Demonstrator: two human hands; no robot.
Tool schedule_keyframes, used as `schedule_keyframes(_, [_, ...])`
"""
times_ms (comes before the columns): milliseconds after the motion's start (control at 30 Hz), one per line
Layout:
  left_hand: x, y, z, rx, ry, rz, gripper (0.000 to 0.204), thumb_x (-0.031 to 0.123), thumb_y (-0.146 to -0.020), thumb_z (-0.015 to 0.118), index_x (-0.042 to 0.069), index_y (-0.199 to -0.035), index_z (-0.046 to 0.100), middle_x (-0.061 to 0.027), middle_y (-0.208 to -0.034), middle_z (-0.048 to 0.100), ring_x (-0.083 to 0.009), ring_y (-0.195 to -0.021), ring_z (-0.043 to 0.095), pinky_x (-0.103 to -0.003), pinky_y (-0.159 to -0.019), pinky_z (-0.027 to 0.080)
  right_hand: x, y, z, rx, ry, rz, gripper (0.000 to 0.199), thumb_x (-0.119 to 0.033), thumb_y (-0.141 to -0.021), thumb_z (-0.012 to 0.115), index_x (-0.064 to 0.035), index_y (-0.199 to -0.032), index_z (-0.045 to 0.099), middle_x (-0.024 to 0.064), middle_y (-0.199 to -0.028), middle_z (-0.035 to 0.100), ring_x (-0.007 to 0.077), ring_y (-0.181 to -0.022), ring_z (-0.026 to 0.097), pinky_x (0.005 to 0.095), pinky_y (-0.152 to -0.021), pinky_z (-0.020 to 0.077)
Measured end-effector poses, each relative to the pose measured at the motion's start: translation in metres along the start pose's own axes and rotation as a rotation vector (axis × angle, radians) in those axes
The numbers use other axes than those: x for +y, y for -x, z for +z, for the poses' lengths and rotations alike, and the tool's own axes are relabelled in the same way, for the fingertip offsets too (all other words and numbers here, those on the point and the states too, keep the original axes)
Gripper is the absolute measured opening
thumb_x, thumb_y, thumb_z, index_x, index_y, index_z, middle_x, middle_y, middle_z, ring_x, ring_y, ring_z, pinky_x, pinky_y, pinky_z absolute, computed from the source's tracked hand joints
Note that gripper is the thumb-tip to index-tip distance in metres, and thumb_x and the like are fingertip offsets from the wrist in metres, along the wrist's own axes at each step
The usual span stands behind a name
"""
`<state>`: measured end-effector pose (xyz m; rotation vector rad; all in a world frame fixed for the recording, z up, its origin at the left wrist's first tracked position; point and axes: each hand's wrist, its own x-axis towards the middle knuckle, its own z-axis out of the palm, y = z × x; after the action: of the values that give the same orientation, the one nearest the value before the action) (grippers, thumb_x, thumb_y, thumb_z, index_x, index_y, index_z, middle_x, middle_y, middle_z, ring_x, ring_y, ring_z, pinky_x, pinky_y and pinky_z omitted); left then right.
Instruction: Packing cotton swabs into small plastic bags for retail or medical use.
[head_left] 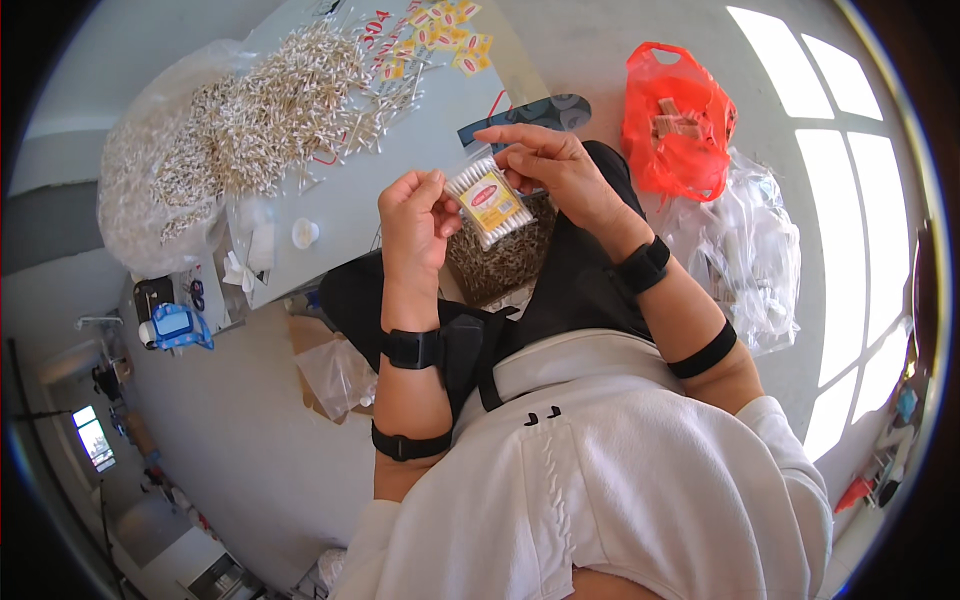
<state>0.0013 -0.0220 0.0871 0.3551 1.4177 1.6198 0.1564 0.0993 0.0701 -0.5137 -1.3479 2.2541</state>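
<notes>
A small clear pack of cotton swabs [490, 203] with a yellow and red label is held up in front of me, slightly tilted. My left hand [412, 215] is closed on its left edge, thumb and curled fingers pressed together there. My right hand [565, 180] is at the upper right corner, its thumb and lower fingers pinching the pack's edge while the index finger stretches out above it. Below the pack, between my legs, stands a box of loose cotton swabs [500, 262], partly hidden by the pack and my hands.
A large heap of loose swabs [285, 110] covers the table [345, 215] at the left, partly in a clear plastic bag [120, 200]. Yellow labels [440, 35] are scattered at its far edge. On the floor at right are a red plastic bag [665, 155] and clear bags [745, 260].
</notes>
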Motion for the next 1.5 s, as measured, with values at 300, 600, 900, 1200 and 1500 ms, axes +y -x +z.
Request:
schedule_keyframes(300, [-0.013, 0.000, -0.007, 0.074, 0.247, -0.179, 0.015, 0.007, -0.091, 0.054, 0.004, -0.077, 0.052, -0.0052, -0.068, 0.053, -0.0113, -0.055, 0.048, -0.022, -0.037, 0.033, 0.013, 0.005, 0.006, -0.213, 0.075, -0.147, 0.042, 0.017, -0.074, 0.056, -0.0024, -0.111, 0.065, 0.0032, -0.104, 0.066, 0.0109, -0.097, 0.060, 0.0253, -0.089, 0.0471])
schedule_keyframes(600, [0.000, 0.025, 0.007, -0.146, -0.488, 0.685, 0.032, 0.004, -0.076, 0.068, 0.003, -0.107, 0.061, -0.0054, -0.114, 0.059, -0.0182, -0.103, 0.056, -0.028, -0.086, 0.044, 0.008, 0.008, 0.010, -0.045, 0.080, -0.079, 0.031, 0.008, -0.080, 0.056, -0.0016, -0.108, 0.066, 0.0035, -0.082, 0.068, 0.0067, -0.076, 0.063, 0.0212, -0.069, 0.0498])
schedule_keyframes(900, [0.005, 0.030, 0.031, -0.015, -0.817, 0.883, 0.038, 0.006, -0.063, 0.080, 0.003, -0.097, 0.064, -0.0077, -0.100, 0.061, -0.0247, -0.098, 0.057, -0.033, -0.083, 0.048, 0.009, 0.007, 0.013, -0.053, 0.106, -0.126, 0.029, 0.006, -0.081, 0.058, 0.0001, -0.108, 0.064, 0.0033, -0.082, 0.067, 0.0069, -0.075, 0.062, 0.0213, -0.066, 0.0499])
schedule_keyframes(1200, [0.009, 0.027, 0.029, -0.028, -0.819, 0.998, 0.030, 0.005, -0.062, 0.080, 0.003, -0.089, 0.065, -0.0066, -0.090, 0.062, -0.0243, -0.089, 0.058, -0.034, -0.079, 0.049, -0.001, 0.012, 0.019, -0.091, 0.080, -0.094, 0.025, 0.005, -0.083, 0.060, 0.0014, -0.107, 0.063, 0.0036, -0.084, 0.067, 0.0083, -0.076, 0.063, 0.0216, -0.068, 0.0509])
schedule_keyframes(1500, [0.013, 0.030, 0.036, -0.029, -0.905, 1.069, 0.030, 0.004, -0.062, 0.080, 0.003, -0.087, 0.065, -0.0060, -0.089, 0.060, -0.0244, -0.088, 0.056, -0.033, -0.076, 0.048, -0.002, 0.014, 0.027, -0.079, 0.080, -0.135, 0.025, 0.009, -0.079, 0.058, 0.0031, -0.103, 0.064, 0.0021, -0.083, 0.065, 0.0059, -0.079, 0.060, 0.0223, -0.072, 0.0519])
